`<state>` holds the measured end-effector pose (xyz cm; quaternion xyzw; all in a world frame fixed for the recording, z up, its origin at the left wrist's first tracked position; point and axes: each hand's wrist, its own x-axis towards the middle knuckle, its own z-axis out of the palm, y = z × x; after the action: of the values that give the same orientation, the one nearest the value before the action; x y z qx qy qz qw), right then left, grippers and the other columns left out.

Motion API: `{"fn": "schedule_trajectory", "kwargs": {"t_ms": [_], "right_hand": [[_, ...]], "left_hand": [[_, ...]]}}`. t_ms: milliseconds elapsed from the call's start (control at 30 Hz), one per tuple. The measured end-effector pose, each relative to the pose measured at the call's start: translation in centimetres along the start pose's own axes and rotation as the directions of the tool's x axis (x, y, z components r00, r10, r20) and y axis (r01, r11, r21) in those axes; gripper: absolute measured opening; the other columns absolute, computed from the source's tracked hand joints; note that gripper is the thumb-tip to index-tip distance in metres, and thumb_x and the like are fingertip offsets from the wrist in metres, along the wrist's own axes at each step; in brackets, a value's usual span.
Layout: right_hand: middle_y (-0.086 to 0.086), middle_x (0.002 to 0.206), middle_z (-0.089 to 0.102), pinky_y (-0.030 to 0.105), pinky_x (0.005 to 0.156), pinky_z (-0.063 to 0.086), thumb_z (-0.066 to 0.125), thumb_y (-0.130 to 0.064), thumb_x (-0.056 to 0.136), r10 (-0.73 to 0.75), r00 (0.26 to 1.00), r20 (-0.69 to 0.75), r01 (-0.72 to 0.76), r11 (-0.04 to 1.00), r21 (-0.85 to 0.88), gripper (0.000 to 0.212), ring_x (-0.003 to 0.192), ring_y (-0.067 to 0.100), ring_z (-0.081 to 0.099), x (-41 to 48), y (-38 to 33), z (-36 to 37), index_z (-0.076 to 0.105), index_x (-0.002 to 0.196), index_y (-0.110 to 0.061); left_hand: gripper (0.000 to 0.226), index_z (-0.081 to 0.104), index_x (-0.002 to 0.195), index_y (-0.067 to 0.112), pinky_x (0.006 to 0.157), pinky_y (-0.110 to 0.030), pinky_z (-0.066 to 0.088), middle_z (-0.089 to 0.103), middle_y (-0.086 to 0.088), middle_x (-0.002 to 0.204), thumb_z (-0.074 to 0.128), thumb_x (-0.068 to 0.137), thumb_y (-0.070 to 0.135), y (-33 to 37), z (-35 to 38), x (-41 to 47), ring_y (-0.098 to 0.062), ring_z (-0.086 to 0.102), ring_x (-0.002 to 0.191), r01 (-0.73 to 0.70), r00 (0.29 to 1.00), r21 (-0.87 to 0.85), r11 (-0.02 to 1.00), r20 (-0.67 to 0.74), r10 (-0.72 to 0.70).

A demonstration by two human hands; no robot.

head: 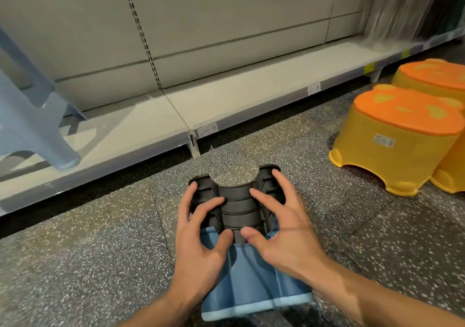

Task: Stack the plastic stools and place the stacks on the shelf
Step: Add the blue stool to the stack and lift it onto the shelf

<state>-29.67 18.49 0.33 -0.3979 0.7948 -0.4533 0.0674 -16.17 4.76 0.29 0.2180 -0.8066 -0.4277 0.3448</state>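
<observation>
A nested stack of stools (pixel 239 208) lies on its side above the speckled floor, legs pointing away from me: several dark grey ones nested in a blue one (pixel 254 284) nearest me. My left hand (pixel 201 238) grips the stack's left side and my right hand (pixel 281 231) its right side, fingers spread over the dark legs. The low white shelf (pixel 226 100) runs just beyond the stack. A grey-blue stool (pixel 32 115) stands on that shelf at the far left.
Two yellow step stools with orange tops (pixel 395 135) (pixel 432 77) stand on the floor at right, close to the shelf's front edge. Hanging plastic-wrapped goods (pixel 402 12) fill the shelf's far right end. Price labels (pixel 313 89) line the shelf lip.
</observation>
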Motion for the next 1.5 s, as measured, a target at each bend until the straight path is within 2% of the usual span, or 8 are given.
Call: {"fn": "schedule_trajectory", "kwargs": {"t_ms": [233, 467, 600, 733, 1000, 1233, 1367, 1500], "right_hand": [[-0.016, 0.169, 0.008, 0.039, 0.122, 0.026, 0.067, -0.067, 0.068, -0.228, 0.974, -0.001, 0.228, 0.973, -0.045, 0.075, 0.154, 0.007, 0.016, 9.5, -6.9, 4.1, 0.060, 0.138, -0.041], [-0.019, 0.166, 0.017, 0.005, 0.111, 0.015, 0.078, -0.059, 0.072, -0.361, 0.925, 0.119, 0.375, 0.919, -0.125, 0.067, 0.149, -0.005, 0.019, 19.2, -16.2, 8.0, 0.061, 0.135, -0.044], [-0.021, 0.166, 0.017, 0.007, 0.111, 0.016, 0.081, -0.057, 0.071, -0.402, 0.905, 0.138, 0.419, 0.900, -0.121, 0.067, 0.147, -0.009, 0.019, 23.1, -20.4, 9.3, 0.061, 0.133, -0.046], [-0.011, 0.167, 0.020, -0.003, 0.105, 0.013, 0.080, -0.059, 0.069, -0.469, 0.872, 0.138, 0.486, 0.863, -0.136, 0.069, 0.141, -0.011, 0.021, 26.3, -20.8, 10.8, 0.063, 0.134, -0.041], [-0.006, 0.166, 0.027, 0.002, 0.109, 0.018, 0.077, -0.058, 0.065, -0.517, 0.832, 0.203, 0.533, 0.845, -0.033, 0.064, 0.147, 0.000, 0.029, 33.6, -21.0, 13.3, 0.068, 0.127, -0.044], [0.000, 0.166, 0.027, 0.013, 0.110, 0.018, 0.089, -0.046, 0.067, -0.455, 0.865, 0.211, 0.446, 0.890, 0.089, 0.060, 0.149, 0.007, 0.029, 45.4, -19.9, 13.2, 0.071, 0.124, -0.039], [-0.002, 0.165, 0.027, 0.025, 0.114, 0.025, 0.090, -0.045, 0.066, -0.358, 0.904, 0.233, 0.346, 0.934, 0.094, 0.061, 0.149, 0.014, 0.031, 52.1, -18.4, 13.2, 0.072, 0.124, -0.035], [-0.004, 0.164, 0.028, 0.031, 0.113, 0.028, 0.090, -0.046, 0.063, -0.281, 0.921, 0.269, 0.271, 0.960, 0.073, 0.065, 0.148, 0.017, 0.031, 57.7, -16.0, 12.8, 0.073, 0.124, -0.034]], "left_hand": [[0.045, 0.068, 0.111, 0.041, 0.112, -0.002, 0.018, 0.028, 0.011, 0.165, 0.075, 0.072, 0.019, -1.5, -7.5, 6.6, 0.006, 0.025, 0.151, -0.028, 0.981, 0.050, 0.998, -0.193, 0.038], [0.041, 0.067, 0.114, 0.038, 0.121, -0.019, 0.024, 0.025, 0.013, 0.166, 0.075, 0.075, 0.024, -3.3, -15.3, 13.3, 0.003, 0.022, 0.154, -0.002, 0.922, 0.020, 1.000, -0.387, 0.009], [0.040, 0.068, 0.111, 0.038, 0.123, -0.022, 0.024, 0.026, 0.013, 0.166, 0.075, 0.074, 0.023, -3.3, -19.0, 16.6, 0.002, 0.023, 0.154, -0.005, 0.897, -0.014, 1.000, -0.442, -0.002], [0.039, 0.070, 0.110, 0.037, 0.119, -0.018, 0.027, 0.030, 0.012, 0.164, 0.076, 0.074, 0.024, -4.8, -20.3, 19.1, 0.004, 0.029, 0.150, -0.018, 0.884, 0.007, 1.000, -0.467, 0.019], [0.039, 0.070, 0.110, 0.035, 0.115, -0.017, 0.032, 0.032, 0.007, 0.161, 0.076, 0.073, 0.026, -7.3, -20.9, 24.0, 0.002, 0.035, 0.147, 0.025, 0.839, 0.093, 0.995, -0.544, 0.030], [0.038, 0.073, 0.107, 0.030, 0.100, 0.005, 0.023, 0.036, 0.005, 0.159, 0.082, 0.071, 0.020, -7.1, -20.2, 36.0, -0.002, 0.045, 0.135, 0.113, 0.853, 0.137, 0.984, -0.521, -0.025], [0.040, 0.074, 0.108, 0.029, 0.118, -0.030, 0.035, 0.037, 0.009, 0.157, 0.084, 0.073, 0.013, -7.9, -18.2, 42.6, -0.008, 0.047, 0.138, 0.184, 0.864, 0.091, 0.979, -0.490, -0.117], [0.045, 0.075, 0.103, 0.035, 0.120, -0.041, 0.036, 0.040, 0.010, 0.155, 0.074, 0.058, 0.028, -9.5, -15.2, 47.8, -0.009, 0.043, 0.142, 0.290, 0.840, 0.020, 0.957, -0.485, -0.244]]}}
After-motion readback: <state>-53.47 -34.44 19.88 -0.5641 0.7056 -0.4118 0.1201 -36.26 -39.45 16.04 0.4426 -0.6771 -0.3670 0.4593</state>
